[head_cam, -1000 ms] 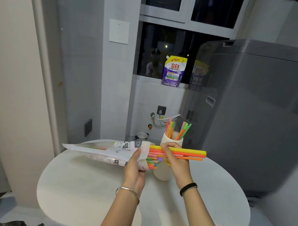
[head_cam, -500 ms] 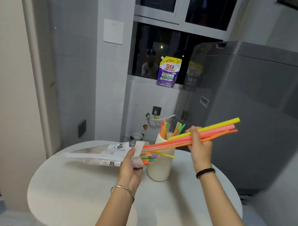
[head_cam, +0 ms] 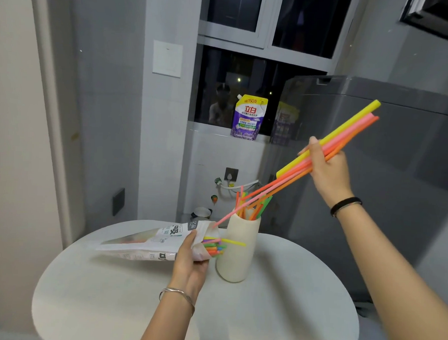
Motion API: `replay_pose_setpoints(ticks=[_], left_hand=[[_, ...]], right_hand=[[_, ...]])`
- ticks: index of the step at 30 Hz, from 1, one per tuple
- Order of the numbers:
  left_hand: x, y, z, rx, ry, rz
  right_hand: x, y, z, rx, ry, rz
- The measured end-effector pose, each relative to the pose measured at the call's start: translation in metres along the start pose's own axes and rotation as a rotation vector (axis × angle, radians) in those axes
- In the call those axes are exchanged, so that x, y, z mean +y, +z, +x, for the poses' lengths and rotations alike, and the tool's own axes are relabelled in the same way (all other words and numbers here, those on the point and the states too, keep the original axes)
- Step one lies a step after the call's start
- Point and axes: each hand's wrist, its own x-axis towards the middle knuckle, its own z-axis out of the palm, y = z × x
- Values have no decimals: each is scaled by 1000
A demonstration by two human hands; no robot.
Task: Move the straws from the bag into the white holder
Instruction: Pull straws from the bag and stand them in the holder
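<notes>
My left hand grips the white printed straw bag near its mouth, holding it level just above the table, left of the holder. Several coloured straw ends stick out of the bag's mouth. The white holder stands upright on the table with several straws in it. My right hand is raised up and to the right of the holder, shut on a bundle of yellow, pink and orange straws. The bundle slants down to the left, its lower tips over the holder and the bag's mouth.
The round white table carries the holder and bag. A grey washing machine stands close behind on the right. A purple detergent pouch sits on the window ledge. A wall is on the left.
My right hand has drawn the bundle of straws out of the bag and lifted it up to the right, tilting it steeper. The bag in my left hand has stayed about level.
</notes>
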Motion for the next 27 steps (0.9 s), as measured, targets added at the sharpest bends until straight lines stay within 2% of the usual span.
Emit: replay_pose_setpoints(ticks=[14,22,27], left_hand=[[-2,9,-4,-1,-24,-3],[-8,13,-9,-31,-29,23],[-7,11,-11,-31,-3,18]], right_hand=[[-10,-31,25,31,-55,-179],[-24,-37,34,-5,-77,-274],[-33,-13,30,-82,-157,-434]])
